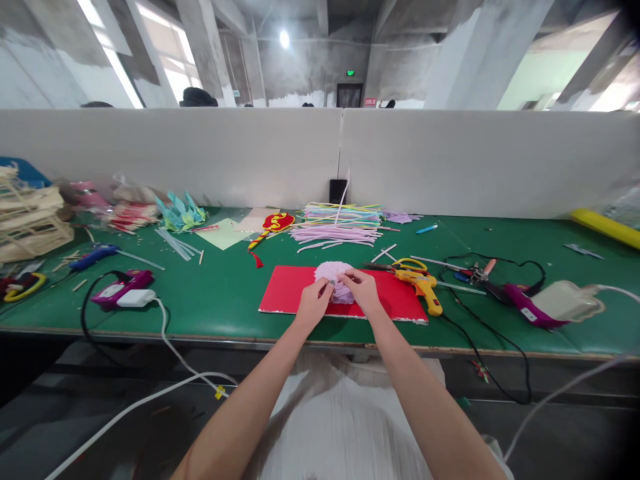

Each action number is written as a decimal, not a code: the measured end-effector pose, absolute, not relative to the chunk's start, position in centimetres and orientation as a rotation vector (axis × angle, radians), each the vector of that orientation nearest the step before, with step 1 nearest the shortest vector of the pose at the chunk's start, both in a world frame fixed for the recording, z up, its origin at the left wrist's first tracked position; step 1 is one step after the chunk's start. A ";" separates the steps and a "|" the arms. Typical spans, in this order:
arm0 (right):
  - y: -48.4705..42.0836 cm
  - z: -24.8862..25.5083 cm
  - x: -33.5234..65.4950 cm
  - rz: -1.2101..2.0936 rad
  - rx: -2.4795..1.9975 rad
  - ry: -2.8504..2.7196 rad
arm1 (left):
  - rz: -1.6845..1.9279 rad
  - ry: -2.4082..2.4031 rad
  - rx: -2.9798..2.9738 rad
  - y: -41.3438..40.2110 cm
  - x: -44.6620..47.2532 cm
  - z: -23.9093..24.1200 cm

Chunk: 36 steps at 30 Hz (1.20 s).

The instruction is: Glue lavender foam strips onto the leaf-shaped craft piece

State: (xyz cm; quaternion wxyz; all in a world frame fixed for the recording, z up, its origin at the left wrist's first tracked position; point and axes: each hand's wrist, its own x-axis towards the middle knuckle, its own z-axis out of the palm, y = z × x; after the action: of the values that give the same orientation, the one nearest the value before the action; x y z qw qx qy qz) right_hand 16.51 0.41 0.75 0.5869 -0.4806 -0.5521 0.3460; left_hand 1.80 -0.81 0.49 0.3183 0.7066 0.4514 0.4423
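A round, lilac piece that looks made of pipe cleaners (pixel 327 269) lies on a red board (pixel 283 288) in front of me. My left hand (pixel 315 301) is closed at its near left side, thumb and forefinger pinched by a tiny dark greenish spot too small to name. From the right, my right hand (pixel 362 288) rests over the same piece with its fingertips pressed together on the lilac surface. The palms hide part of the piece's lower edge.
Behind the board lies a pile of pastel pipe cleaners (pixel 337 233). A yellow glue gun (pixel 425 290) and yellow-handled scissors (pixel 411 265) overlap the board's right side. A blue glue gun (pixel 95 257) lies left. A red-and-yellow ornament (pixel 277 222) and a black phone (pixel 338 191) stand farther back.
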 end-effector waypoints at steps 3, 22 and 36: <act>0.4 0.8 16.5 0.795 -1.119 -1.256 | 1.164 1.189 1.857 -0.8 1.8 0.5; 0.6 0.7 16.7 0.840 -1.099 -1.248 | 1.146 1.163 1.865 -0.8 1.9 0.4; 1.4 -0.1 17.4 0.784 -1.086 -1.073 | 1.044 1.366 2.143 -0.8 2.1 0.0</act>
State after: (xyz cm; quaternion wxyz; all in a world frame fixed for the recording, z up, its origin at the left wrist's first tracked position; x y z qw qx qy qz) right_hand 17.41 1.40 -0.12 0.6538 -0.4786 -0.4732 0.3458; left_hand 2.11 -0.82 -0.01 0.1957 0.7648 0.4877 0.3728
